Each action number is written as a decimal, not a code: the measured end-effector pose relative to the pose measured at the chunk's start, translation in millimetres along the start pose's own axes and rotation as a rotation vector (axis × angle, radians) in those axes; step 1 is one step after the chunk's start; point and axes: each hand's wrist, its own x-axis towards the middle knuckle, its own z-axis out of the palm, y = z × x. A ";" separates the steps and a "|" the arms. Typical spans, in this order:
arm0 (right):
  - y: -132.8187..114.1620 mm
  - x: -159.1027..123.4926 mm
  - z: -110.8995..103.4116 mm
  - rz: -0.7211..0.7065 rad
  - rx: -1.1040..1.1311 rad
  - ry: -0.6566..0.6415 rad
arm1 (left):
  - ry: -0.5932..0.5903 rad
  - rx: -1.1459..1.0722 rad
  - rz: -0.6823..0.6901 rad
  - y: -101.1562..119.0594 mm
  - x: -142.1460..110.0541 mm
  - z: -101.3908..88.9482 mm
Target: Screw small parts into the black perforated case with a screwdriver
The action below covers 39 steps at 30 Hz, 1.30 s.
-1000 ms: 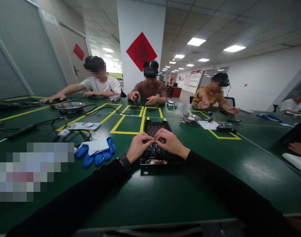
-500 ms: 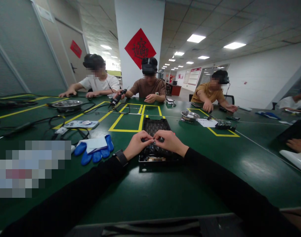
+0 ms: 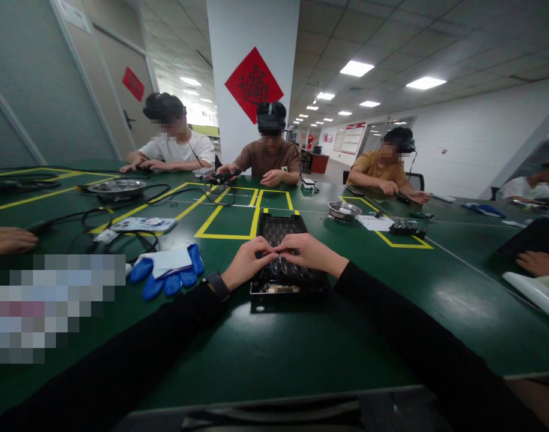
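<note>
A black open device case (image 3: 284, 231) with small parts inside lies flat on the green table (image 3: 274, 342) in front of me. My left hand (image 3: 246, 263) and my right hand (image 3: 311, 252) meet over its near half, fingertips pinched together on a tiny part that I cannot make out. Both arms wear black sleeves, and a dark watch sits on my left wrist.
Blue and white gloves (image 3: 168, 270) lie left of the case, with cables (image 3: 134, 237) and a metal bowl (image 3: 116, 188) beyond. Another metal bowl (image 3: 344, 210) and a paper sit at the right. Three people work across the table; other hands show at both edges.
My hands stay pinched over the case, shifted slightly. The person opposite has put a tool down on the table. A hand has come into view at the left edge.
</note>
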 end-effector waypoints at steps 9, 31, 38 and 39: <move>-2.8 4.3 11.2 0.185 -0.023 0.062 | 0.019 0.096 0.024 0.5 -1.0 -0.7; -30.5 4.5 -15.5 0.266 -0.144 -0.614 | 0.070 0.179 -0.046 5.3 -0.5 0.7; -28.8 3.5 -15.3 0.205 -0.167 -0.599 | 0.073 0.188 -0.038 4.1 -0.3 0.9; -29.4 3.6 -15.3 0.200 -0.163 -0.599 | 0.073 0.186 -0.036 4.2 -0.3 1.0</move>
